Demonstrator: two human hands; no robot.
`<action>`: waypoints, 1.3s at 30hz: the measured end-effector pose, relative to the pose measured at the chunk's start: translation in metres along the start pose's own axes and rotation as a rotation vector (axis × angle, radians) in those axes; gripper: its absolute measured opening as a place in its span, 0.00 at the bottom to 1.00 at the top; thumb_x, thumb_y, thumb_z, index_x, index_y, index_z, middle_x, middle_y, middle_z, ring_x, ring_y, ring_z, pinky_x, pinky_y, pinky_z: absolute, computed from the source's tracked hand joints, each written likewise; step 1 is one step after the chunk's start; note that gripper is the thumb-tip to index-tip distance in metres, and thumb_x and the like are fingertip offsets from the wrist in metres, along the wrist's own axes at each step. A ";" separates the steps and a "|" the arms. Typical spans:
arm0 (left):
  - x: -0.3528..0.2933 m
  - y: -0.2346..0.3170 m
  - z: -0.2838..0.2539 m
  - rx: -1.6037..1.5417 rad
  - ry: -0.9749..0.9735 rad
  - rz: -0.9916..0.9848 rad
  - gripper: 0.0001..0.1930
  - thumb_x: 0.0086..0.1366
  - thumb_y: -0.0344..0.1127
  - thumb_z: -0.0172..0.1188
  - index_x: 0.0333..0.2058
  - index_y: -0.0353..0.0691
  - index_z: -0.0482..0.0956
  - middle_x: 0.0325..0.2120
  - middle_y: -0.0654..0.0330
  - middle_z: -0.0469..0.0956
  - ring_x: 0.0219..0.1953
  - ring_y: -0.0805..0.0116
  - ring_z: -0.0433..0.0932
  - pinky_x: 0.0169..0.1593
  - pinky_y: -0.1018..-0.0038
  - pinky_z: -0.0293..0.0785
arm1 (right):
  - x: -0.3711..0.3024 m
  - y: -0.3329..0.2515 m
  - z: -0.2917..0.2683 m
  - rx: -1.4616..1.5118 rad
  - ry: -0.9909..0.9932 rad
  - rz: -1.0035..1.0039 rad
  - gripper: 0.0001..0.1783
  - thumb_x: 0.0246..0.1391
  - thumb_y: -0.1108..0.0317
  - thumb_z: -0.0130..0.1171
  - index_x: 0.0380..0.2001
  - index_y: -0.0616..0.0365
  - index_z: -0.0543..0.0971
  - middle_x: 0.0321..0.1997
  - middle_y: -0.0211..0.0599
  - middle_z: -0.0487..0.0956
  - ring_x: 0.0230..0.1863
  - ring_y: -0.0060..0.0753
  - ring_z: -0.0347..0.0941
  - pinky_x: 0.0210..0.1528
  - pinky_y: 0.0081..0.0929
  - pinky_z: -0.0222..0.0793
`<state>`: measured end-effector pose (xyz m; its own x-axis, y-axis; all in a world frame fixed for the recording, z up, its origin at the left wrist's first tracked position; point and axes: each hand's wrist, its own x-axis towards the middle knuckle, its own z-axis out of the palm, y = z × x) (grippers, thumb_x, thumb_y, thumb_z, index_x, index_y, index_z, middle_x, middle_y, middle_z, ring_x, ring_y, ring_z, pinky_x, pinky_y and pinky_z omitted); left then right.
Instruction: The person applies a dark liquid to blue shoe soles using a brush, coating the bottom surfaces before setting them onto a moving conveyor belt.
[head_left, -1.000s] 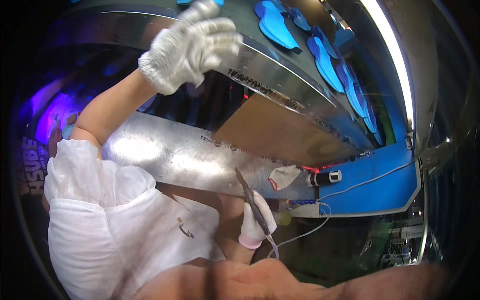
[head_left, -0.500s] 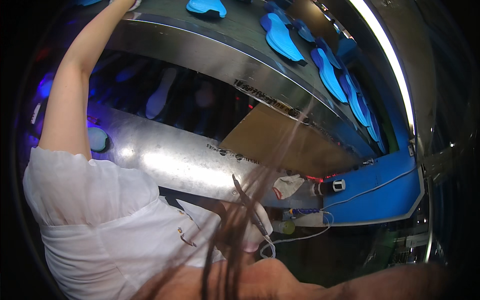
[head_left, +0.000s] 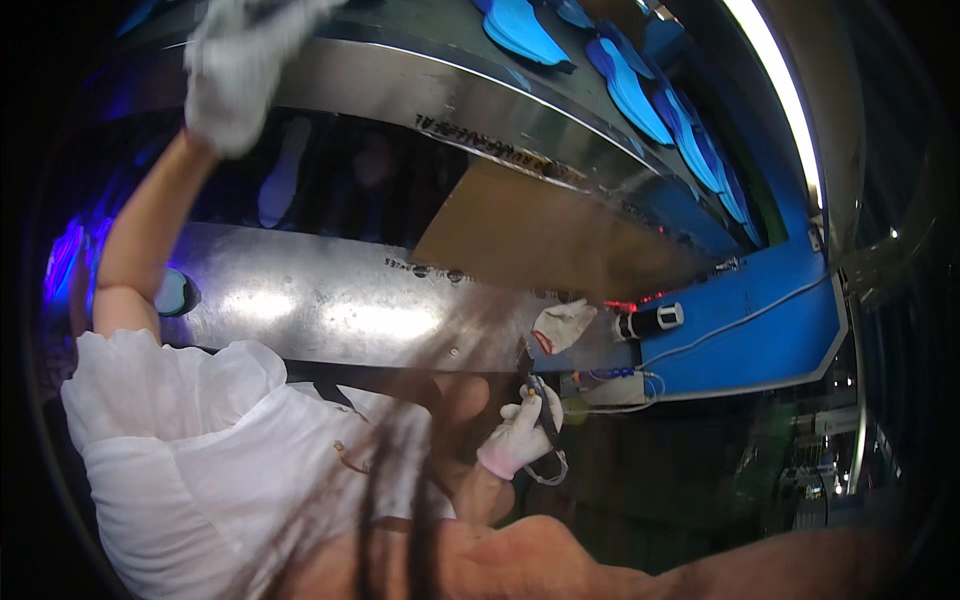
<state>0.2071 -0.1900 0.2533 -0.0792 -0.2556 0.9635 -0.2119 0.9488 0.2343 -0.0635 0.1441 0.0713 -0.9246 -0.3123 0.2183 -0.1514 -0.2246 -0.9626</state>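
Note:
My left hand (head_left: 240,75), in a white glove and smeared by motion, is raised over the metal edge of the conveyor belt (head_left: 400,25). Its fingers are too blurred to show whether anything is in them. Close to my body, my right hand (head_left: 520,432), in a white glove with a pink cuff, is closed round a dark pen-shaped tool (head_left: 546,410). A thin pale tube runs from the tool's lower end. Blue shoe insoles (head_left: 525,35) lie along the belt, several of them overlapping toward the right.
Below the belt runs a metal worktop (head_left: 350,300) with a round teal-topped object (head_left: 172,292) at its left. A brown board (head_left: 530,225) leans under the belt. A loose white glove (head_left: 563,325), a black-and-white cylinder (head_left: 650,321) and a cable (head_left: 740,325) lie at the right by a blue panel (head_left: 740,370).
My left hand has drawn back from the belt into fuller view. My right hand has turned, and the tool in it now sits further right. The whole view has shifted a little.

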 end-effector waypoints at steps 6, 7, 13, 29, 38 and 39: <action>-0.206 0.066 0.117 -0.755 -0.569 0.297 0.19 0.69 0.43 0.51 0.49 0.35 0.80 0.49 0.49 0.79 0.51 0.49 0.78 0.54 0.57 0.76 | 0.002 -0.004 -0.021 0.028 0.317 0.001 0.13 0.60 0.75 0.54 0.47 0.69 0.76 0.34 0.41 0.80 0.21 0.16 0.67 0.20 0.11 0.61; -0.219 0.087 0.117 -0.806 -0.591 0.419 0.27 0.74 0.50 0.42 0.46 0.30 0.79 0.47 0.44 0.78 0.50 0.42 0.78 0.52 0.55 0.78 | 0.004 0.002 -0.020 0.020 0.301 0.023 0.13 0.60 0.74 0.55 0.47 0.69 0.76 0.33 0.39 0.79 0.21 0.16 0.66 0.21 0.11 0.61; -0.345 0.105 0.170 -0.766 -0.775 -0.414 0.16 0.49 0.27 0.76 0.32 0.42 0.76 0.53 0.44 0.71 0.56 0.46 0.73 0.57 0.59 0.72 | 0.014 0.034 -0.034 -0.095 0.273 0.199 0.13 0.60 0.71 0.59 0.45 0.69 0.79 0.27 0.31 0.76 0.21 0.15 0.65 0.22 0.14 0.60; -0.350 0.125 0.259 -1.856 -0.296 -2.299 0.40 0.66 0.73 0.46 0.59 0.44 0.72 0.54 0.49 0.76 0.53 0.49 0.75 0.57 0.46 0.73 | 0.045 0.095 0.036 -0.957 -0.219 -0.152 0.15 0.52 0.56 0.67 0.34 0.57 0.84 0.30 0.46 0.84 0.35 0.53 0.81 0.42 0.41 0.77; -0.291 0.161 0.228 -2.139 -0.490 -2.153 0.42 0.64 0.74 0.49 0.62 0.45 0.68 0.54 0.43 0.75 0.52 0.46 0.76 0.55 0.44 0.73 | 0.033 0.024 0.029 -0.785 -0.236 -0.729 0.10 0.49 0.71 0.71 0.36 0.58 0.83 0.32 0.43 0.82 0.32 0.46 0.79 0.36 0.37 0.75; -0.290 0.159 0.226 -2.167 -0.462 -2.125 0.42 0.64 0.74 0.49 0.62 0.45 0.68 0.54 0.43 0.74 0.52 0.45 0.76 0.54 0.45 0.74 | 0.027 0.013 0.034 -0.671 -0.397 -0.635 0.10 0.48 0.71 0.71 0.36 0.58 0.83 0.31 0.41 0.82 0.31 0.46 0.78 0.36 0.37 0.75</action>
<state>-0.0234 -0.0070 -0.0183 -0.9954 -0.0284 -0.0916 0.0277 -0.9996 0.0091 -0.0783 0.1018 0.0701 -0.4392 -0.6274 0.6430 -0.8548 0.0717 -0.5140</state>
